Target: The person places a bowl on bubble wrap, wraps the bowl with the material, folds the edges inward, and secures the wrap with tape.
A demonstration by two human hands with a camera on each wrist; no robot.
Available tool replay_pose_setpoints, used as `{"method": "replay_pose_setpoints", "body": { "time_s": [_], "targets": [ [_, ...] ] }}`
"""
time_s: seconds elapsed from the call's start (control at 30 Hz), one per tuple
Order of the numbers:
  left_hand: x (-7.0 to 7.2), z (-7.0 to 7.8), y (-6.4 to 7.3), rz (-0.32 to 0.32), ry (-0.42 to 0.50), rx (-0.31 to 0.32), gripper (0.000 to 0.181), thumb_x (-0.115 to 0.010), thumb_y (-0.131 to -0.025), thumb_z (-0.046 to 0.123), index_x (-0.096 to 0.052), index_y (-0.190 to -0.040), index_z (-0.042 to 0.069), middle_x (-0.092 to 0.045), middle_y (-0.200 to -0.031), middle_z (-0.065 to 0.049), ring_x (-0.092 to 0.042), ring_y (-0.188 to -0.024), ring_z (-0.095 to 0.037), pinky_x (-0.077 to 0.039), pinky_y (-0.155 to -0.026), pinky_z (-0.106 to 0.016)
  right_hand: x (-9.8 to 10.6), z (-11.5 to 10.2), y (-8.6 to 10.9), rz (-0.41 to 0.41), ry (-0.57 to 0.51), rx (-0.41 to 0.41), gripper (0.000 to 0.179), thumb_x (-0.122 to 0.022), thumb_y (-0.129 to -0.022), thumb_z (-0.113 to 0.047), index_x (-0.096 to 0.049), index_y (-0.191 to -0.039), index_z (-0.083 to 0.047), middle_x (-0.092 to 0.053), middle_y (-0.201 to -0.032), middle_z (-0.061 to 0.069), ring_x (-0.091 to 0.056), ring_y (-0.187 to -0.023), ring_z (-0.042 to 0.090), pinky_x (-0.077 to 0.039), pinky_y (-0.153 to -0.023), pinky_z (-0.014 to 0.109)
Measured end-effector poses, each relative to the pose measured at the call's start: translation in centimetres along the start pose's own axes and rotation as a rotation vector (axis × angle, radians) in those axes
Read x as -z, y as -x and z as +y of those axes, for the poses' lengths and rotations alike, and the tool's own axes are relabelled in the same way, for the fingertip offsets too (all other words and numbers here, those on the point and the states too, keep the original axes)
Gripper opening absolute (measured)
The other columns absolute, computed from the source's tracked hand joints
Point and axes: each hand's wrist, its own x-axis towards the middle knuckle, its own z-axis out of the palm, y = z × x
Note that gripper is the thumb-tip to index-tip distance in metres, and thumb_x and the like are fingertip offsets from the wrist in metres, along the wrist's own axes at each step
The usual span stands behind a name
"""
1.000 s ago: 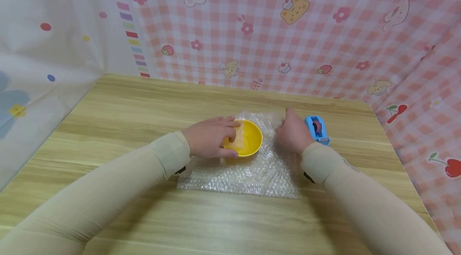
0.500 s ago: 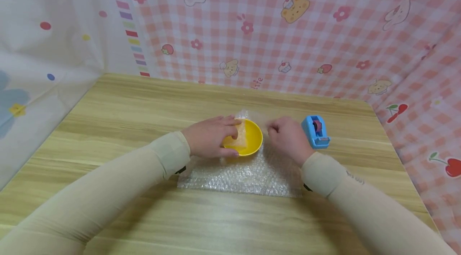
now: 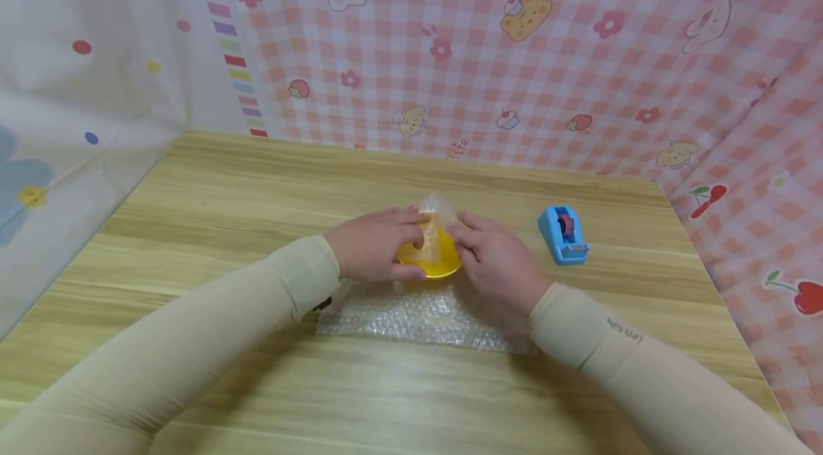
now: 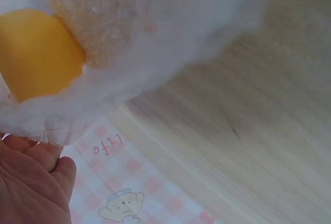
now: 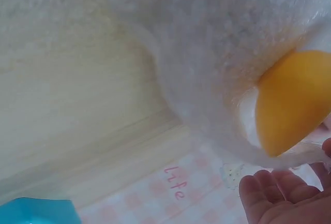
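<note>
Folding over the small round yellow plastic bowl point(image 3: 432, 255), the clear sheet of bubble wrap point(image 3: 424, 312) rises from both sides and meets in a peak above the rim, and that peak is the spot everything turns on. The bowl sits on the wrap near the middle of the light wooden table point(image 3: 225, 198), directly between the two hands. The left hand point(image 3: 373, 244) lies on the bowl's left side, fingers laid fairly flat and close together over the wrap, thumb curled low against the bowl's front wall, so the film is pressed onto the bowl. The right hand point(image 3: 498, 262) comes in from the right, its fingertips bunched at the raised fold just beside the left fingertips; it looks to pinch the film, though motion blur leaves that uncertain. Both hands are about equally near. In the wrist views the wrap point(image 4: 155, 32) covers the bowl point(image 5: 292, 97) closely. A blue tape dispenser point(image 3: 563, 233) stands apart, right of the right hand.
</note>
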Motion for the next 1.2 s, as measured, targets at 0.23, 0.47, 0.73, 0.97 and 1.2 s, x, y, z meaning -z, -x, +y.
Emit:
{"method": "replay_pose_setpoints", "body": {
  "time_s": [0.23,0.47,0.73,0.97,1.2],
  "targets": [
    [-0.2,-0.1,0.0,0.05,0.034,0.005,0.048,-0.071,-0.096,0.057,-0.067,-0.112,0.012,-0.049,-0.162,-0.012,-0.042,-0.154,-0.033,-0.046,-0.12,-0.041,-0.5,-0.8,0.4,-0.021,0.058,0.072,0.039,-0.061,-0.107,-0.024,-0.065,-0.144,-0.014,-0.049,-0.161,0.016,-0.049,-0.149,0.037,-0.04,-0.122,0.055],
    [-0.2,0.0,-0.1,0.092,0.079,0.013,0.047,-0.079,-0.09,0.054,-0.06,-0.104,0.014,-0.063,-0.119,-0.002,-0.063,-0.098,-0.017,-0.057,-0.085,-0.032,-1.2,-1.1,0.4,-0.037,0.066,0.104,0.038,-0.061,-0.107,-0.024,-0.066,-0.144,-0.016,-0.047,-0.163,0.013,-0.043,-0.153,0.039,-0.038,-0.123,0.056],
    [0.0,0.0,0.0,0.104,0.118,0.036,0.051,-0.083,-0.087,0.053,-0.057,-0.106,0.014,-0.056,-0.1,0.002,-0.051,-0.079,-0.013,-0.047,-0.068,-0.028,-2.0,-0.9,0.2,-0.074,0.018,0.096,0.039,-0.059,-0.108,-0.024,-0.065,-0.146,-0.021,-0.036,-0.169,0.01,-0.029,-0.16,0.039,-0.032,-0.126,0.058],
    [0.0,0.0,0.0,0.112,0.139,0.033,0.052,-0.083,-0.086,0.052,-0.058,-0.11,0.013,-0.057,-0.107,0.001,-0.053,-0.082,-0.013,-0.05,-0.071,-0.027,-2.4,-0.9,0.1,-0.124,0.015,0.086,0.047,-0.049,-0.112,-0.031,-0.051,-0.157,-0.02,-0.022,-0.174,0.015,-0.016,-0.162,0.044,-0.024,-0.129,0.06],
    [0.0,-0.1,0.0,0.118,0.126,0.023,0.053,-0.085,-0.086,0.051,-0.058,-0.111,0.012,-0.059,-0.112,0.0,-0.056,-0.087,-0.013,-0.054,-0.08,-0.029,-2.5,-0.7,0.1,-0.169,0.007,0.104,0.077,-0.047,-0.11,-0.045,-0.018,-0.168,-0.003,-0.008,-0.177,0.017,-0.003,-0.165,0.039,-0.012,-0.133,0.055]
  ]
}}
